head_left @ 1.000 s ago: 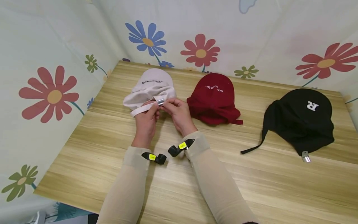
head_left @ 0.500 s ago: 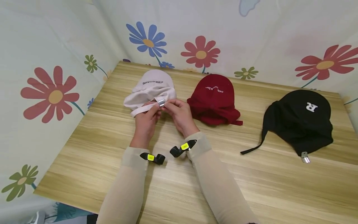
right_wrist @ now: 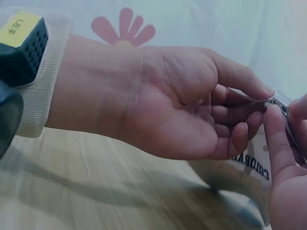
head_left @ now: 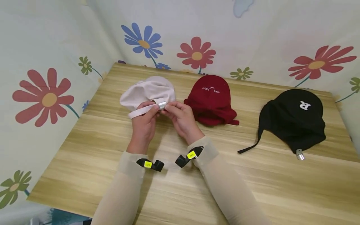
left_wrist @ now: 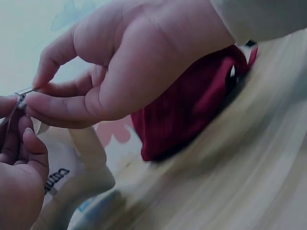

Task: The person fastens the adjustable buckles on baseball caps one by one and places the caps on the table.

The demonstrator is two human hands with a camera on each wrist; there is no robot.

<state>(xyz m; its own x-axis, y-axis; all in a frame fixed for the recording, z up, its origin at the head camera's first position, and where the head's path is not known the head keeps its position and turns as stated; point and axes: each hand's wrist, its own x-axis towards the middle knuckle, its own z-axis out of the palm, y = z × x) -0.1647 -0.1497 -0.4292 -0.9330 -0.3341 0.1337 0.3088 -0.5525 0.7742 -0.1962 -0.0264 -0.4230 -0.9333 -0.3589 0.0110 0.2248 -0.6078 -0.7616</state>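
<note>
A pale pink cap (head_left: 153, 89) is tipped up near the table's far left, its fabric strap (head_left: 140, 111) running toward a silver metal buckle (head_left: 162, 105). My left hand (head_left: 144, 128) pinches the strap beside the buckle, thumb on top. From the other side, my right hand (head_left: 184, 122) pinches the buckle between thumb and fingers. Both hands meet at the buckle (left_wrist: 23, 92) in the left wrist view, where the cap's lettering shows below them. In the right wrist view, fingertips hide part of the buckle (right_wrist: 278, 99).
A dark red cap (head_left: 212, 100) lies just right of my right hand. Farther right is a black cap (head_left: 295, 118) with a white letter, a loose strap and a metal buckle (head_left: 300, 154). A flower-print curtain (head_left: 253, 40) stands behind the wooden table (head_left: 180, 193).
The pale cap has tipped so that its lettering no longer shows in the head view. Both hands have come slightly nearer, still holding strap and buckle. The head view has shifted a little.
</note>
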